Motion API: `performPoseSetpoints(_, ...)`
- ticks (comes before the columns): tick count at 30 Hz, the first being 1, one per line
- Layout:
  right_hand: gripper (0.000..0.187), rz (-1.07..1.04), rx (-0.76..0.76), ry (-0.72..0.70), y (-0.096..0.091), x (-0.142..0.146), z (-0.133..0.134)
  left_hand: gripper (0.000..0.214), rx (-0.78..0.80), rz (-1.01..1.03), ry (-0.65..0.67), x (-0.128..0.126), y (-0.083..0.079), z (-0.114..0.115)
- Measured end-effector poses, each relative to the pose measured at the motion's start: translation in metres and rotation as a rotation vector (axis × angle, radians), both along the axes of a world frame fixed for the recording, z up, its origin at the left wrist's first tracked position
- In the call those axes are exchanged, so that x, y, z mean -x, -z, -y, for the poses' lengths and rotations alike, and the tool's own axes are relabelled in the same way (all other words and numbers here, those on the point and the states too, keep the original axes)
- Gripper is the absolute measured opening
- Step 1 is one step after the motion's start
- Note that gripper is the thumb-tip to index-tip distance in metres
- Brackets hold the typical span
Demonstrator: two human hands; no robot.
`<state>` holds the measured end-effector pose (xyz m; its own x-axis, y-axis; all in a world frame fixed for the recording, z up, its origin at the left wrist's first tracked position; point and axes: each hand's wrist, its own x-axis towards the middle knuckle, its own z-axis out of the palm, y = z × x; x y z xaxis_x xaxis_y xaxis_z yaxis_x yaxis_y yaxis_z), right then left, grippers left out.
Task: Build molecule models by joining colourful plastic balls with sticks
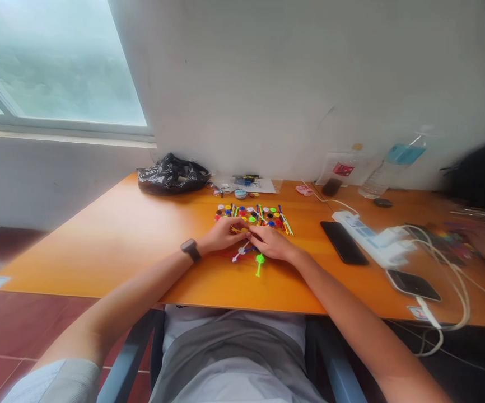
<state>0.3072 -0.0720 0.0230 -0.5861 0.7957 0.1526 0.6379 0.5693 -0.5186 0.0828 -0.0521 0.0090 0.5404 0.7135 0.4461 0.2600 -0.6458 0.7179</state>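
One green arrow and one white arrow seemingly carry discs already; many pieces remain beyond on the surface. Left hand and right hand meet between (whether grasping anything, I cannot tell).

On your table, pieces are lying before you, a bag behind them leftward, a strip to their right

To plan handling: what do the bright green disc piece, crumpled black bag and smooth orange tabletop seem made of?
Bright green disc piece: probably smooth moulded plastic, from its even, vivid colour.
Crumpled black bag: shiny plastic film, by its creases and highlights.
Smooth orange tabletop: satin wood or laminate; soft reflections fit both.
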Motion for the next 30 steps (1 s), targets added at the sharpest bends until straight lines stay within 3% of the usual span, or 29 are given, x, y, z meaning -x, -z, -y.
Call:
performPoseSetpoints(15, 0.017, 0.03, 0.012, -0.012, -0.0002, -0.0017, 0.0002, 0.027, 0.042, 0.009, 0.028, -0.0008, 0.0018, -0.0001)
performPoseSetpoints(21, 0.03, 0.031, 0.015, 0.007, 0.0037, -0.0016, -0.0021, 0.031, 0.083, 0.024, 0.054, -0.0017, 0.0042, -0.0014)
performPoseSetpoints(30, 0.032, 0.052, 0.037, 0.009, 0.0016, -0.0019, -0.0012, 0.028, 0.064, 0.023, 0.066, -0.0012, 0.0057, -0.0019)
